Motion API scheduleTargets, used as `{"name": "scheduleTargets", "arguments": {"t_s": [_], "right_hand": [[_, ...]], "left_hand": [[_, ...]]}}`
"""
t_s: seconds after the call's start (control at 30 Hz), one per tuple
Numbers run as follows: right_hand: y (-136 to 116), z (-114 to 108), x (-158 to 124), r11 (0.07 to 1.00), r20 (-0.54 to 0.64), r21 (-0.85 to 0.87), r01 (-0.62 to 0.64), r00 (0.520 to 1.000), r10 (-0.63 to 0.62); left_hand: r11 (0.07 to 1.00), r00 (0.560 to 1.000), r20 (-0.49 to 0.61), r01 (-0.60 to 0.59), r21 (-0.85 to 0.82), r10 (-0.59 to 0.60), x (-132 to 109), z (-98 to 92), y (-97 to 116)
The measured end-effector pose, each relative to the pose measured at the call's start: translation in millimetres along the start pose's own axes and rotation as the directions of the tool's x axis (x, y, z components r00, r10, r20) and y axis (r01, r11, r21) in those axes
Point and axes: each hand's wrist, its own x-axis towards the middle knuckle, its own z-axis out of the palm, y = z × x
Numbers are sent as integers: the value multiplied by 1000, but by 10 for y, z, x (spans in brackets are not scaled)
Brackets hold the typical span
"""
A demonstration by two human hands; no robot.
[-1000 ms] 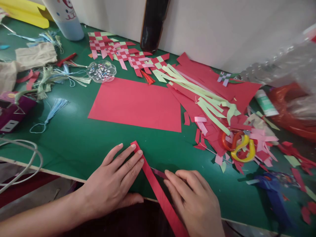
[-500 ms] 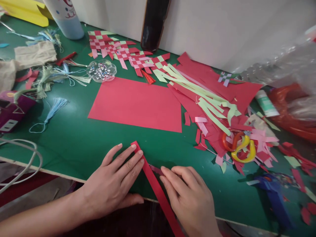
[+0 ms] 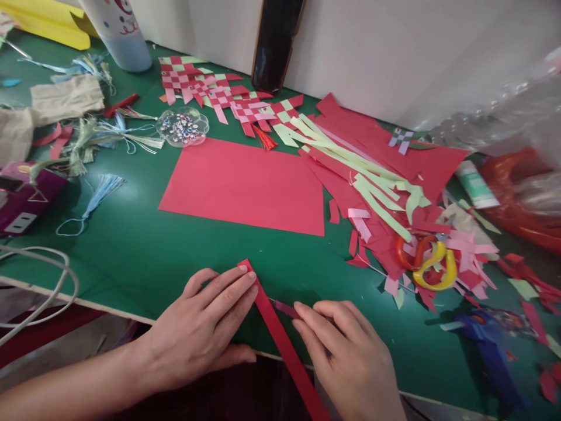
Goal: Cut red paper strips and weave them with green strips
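With fingers stretched out and lying flat, my left hand (image 3: 214,316) presses the upper end of a long red paper strip (image 3: 280,333) onto the table. The strip slants down to the right and runs past the table's near edge. To its right, my right hand (image 3: 350,345) pinches a thin purple tool (image 3: 286,309) between thumb and forefinger. Its narrow tip points at the strip's right side; its exact kind is too small to tell. Beyond both hands a red paper sheet (image 3: 245,187) lies flat.
Woven paper fish (image 3: 219,93) lie along the back. Pale green strips (image 3: 350,152), paper scraps and orange-yellow scissors (image 3: 438,266) are heaped at right, near a blue-handled tool (image 3: 491,345). Tassels (image 3: 103,190), a bead dish (image 3: 182,127) and a bottle (image 3: 120,41) stand left. A phone (image 3: 276,47) leans behind.
My right hand has shifted slightly right and down with the purple tool, a little farther from the strip. The strip's upper end and my left fingertips sit slightly lower.
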Motion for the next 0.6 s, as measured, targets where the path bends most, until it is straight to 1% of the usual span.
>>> {"name": "scheduleTargets", "arguments": {"t_s": [0.07, 0.23, 0.3, 0.47, 0.6], "right_hand": [[-3, -6, -27, 1000, -2, 0, 1, 1000, -1], [-53, 22, -39, 1000, -12, -5, 21, 1000, -21], [-76, 40, -36, 1000, -20, -14, 22, 1000, -23], [-86, 54, -51, 1000, -26, -15, 21, 999, -22], [-54, 33, -48, 999, -24, -24, 24, 999, -24]], "left_hand": [[1000, 1000, 11, -9, 25, 9, -6, -2, 6], [998, 998, -3, 60, 24, -60, -34, 10, 28], [998, 999, 3, 49, 39, -49, -42, 11, 22], [996, 1000, -14, -26, 82, 28, -62, 29, -25], [996, 999, -21, -38, 80, 40, -77, 49, -49]]}}
